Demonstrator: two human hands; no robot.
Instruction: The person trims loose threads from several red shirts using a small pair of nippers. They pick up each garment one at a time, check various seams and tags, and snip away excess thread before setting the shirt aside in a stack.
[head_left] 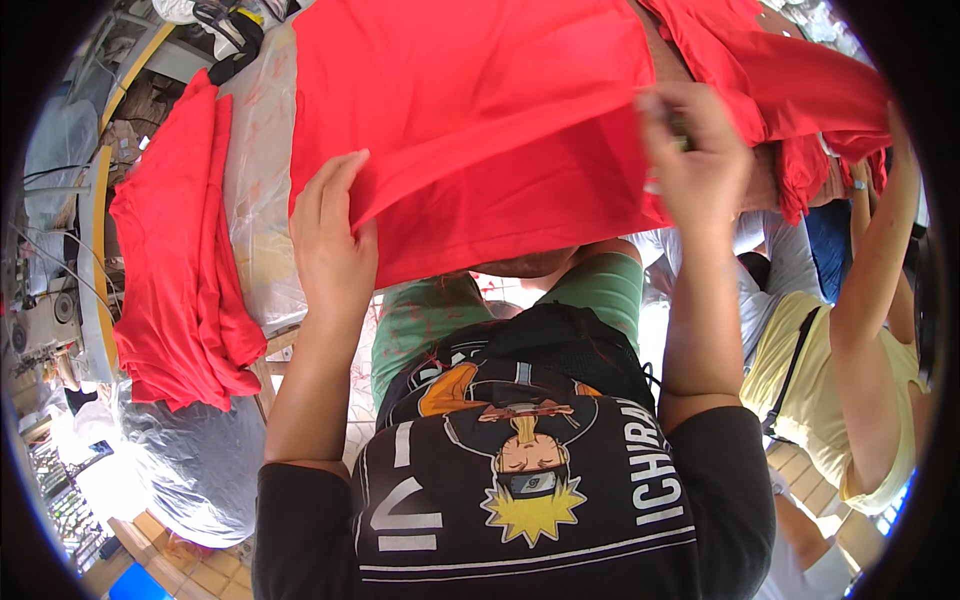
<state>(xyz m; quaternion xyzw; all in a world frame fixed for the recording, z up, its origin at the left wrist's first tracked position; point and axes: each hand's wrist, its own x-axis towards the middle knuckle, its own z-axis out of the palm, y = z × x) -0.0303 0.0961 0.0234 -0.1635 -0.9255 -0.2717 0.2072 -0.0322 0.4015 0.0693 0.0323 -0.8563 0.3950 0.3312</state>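
Currently, in the head view, the left hand [335,240] grips the near edge of a large red cloth garment [480,120], its fingers [335,185] curled closed over the hem with the thumb beneath. The right hand [700,160] is raised at the garment's right side, fingers bent and pinched shut on the fabric; motion blur hides the exact hold. The garment lies spread across a tabletop covered in clear plastic sheeting [255,200], its near edge lifted off the surface between the two hands and its far part flat.

A stack of red cloth pieces [180,280] lies to the left on the same covered tabletop, draped over its near edge and apart from the held garment. More red fabric [800,90] is bunched at the upper right, just beside a second person in a yellow top [810,380], whose raised arm reaches toward it.

Judgement: handling of this garment looks to be at an early stage; it is spread and gripped, with no fold visible. The left stack suggests several pieces already dealt with.
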